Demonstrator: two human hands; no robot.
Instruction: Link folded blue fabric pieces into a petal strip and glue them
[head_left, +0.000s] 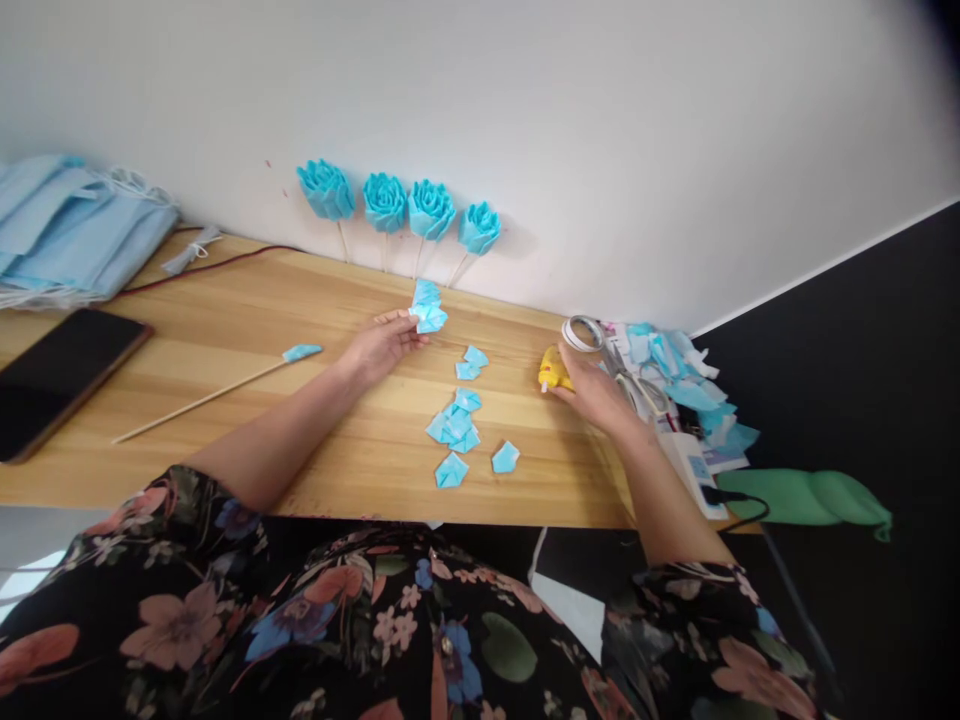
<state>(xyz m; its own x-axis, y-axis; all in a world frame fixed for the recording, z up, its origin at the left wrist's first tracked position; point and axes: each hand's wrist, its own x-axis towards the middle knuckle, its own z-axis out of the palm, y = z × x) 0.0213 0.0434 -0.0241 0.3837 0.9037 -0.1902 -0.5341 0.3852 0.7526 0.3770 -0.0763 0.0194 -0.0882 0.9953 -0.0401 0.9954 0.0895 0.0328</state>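
Note:
Between the thumb and fingers of my left hand [381, 345] is a strip of folded blue petals [429, 307], held just above the table. My right hand [592, 390] is wrapped around a yellow hot glue gun [553, 371], its nozzle pointing down and left. Between the hands lie several loose folded blue petals [454, 426], some overlapping, with a single petal [505, 457] apart to the right. Left of my left forearm rests a wooden stick [199, 402] with a blue folded tip [302, 352].
Several blue flowers on sticks [385, 203] lean against the wall. Blue face masks [82, 220] and a phone [67, 380] lie at left. At right are a tape roll [583, 334], scissors [634, 380], blue scraps [675, 365] and a green object [810, 497] at the table's edge.

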